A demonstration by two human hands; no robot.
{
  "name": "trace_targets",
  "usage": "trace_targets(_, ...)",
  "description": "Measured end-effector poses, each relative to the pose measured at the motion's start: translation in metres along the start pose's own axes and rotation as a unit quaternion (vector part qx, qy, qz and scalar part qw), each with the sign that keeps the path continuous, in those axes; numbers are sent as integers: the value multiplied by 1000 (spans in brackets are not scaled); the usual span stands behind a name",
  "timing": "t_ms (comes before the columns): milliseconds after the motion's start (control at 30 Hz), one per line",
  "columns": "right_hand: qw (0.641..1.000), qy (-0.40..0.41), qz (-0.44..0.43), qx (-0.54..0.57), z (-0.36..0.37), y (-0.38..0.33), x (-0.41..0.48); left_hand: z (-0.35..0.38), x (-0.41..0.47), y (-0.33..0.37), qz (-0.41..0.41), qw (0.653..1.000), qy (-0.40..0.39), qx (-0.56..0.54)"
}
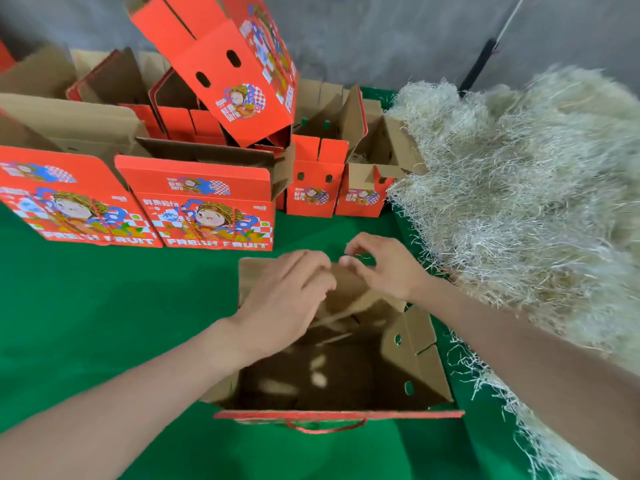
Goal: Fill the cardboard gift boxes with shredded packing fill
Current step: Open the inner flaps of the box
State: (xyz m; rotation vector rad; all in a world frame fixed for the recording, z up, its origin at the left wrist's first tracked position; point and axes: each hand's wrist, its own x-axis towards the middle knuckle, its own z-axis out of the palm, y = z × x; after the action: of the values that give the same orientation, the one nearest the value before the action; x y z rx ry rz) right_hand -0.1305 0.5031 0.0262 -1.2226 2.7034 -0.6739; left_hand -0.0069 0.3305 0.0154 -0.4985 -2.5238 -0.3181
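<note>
Left hand (pixel 287 299) flat, fingers fairly straight, resting on the far inner flap of the open box (pixel 415 358). Right hand (pixel 381 268) at that flap's top edge, thumb and curled fingers nearly meeting; grip unclear. The box sits directly under both hands, mouth up, long axis left-right, red rim nearest the person. Shredded fill (pixel 519 202) heaped just right of it, on the green table (pixel 104 306).

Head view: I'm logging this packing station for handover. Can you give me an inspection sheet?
Surface: green cloth.
Job's things: open box in front, no fill visible inside; shredded fill piled at right; printed red boxes behind, one tilted on top.
Clutter: loose strands on the cloth beside the open box.
Hands: left hand rests on far flap; right hand at same flap, grip unclear.
Cables: nothing seen.
Surroundings: grey concrete; dark rod behind the pile.
</note>
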Motion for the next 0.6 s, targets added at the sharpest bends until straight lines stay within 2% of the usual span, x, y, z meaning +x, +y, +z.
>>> trace_targets(67, 996, -16, 2, -83, 6, 9, -13, 16, 8, 4, -80, 989, -107, 66)
trace_targets(100, 994, -14, 11, -108, 9, 12, -16, 21, 14, 0, -134, 976, -159, 70)
trace_targets(167, 991, -13, 32, -131, 12, 13, -15, 28, 24, -14, -205, 957, -203, 26)
trace_targets(333, 997, -30, 54, -53, 3, 14, -8, 31, 34, -29, -205, 949, -238, 19)
trace_targets(467, 992, 48, 113, -17, -34, 51, -29, 27, 52, -31, -216, 948, -230, -45)
trace_targets(600, 965, 114, 231, -40, -83, 107, -61, 40, 92, -1, -182, 957, -179, -141)
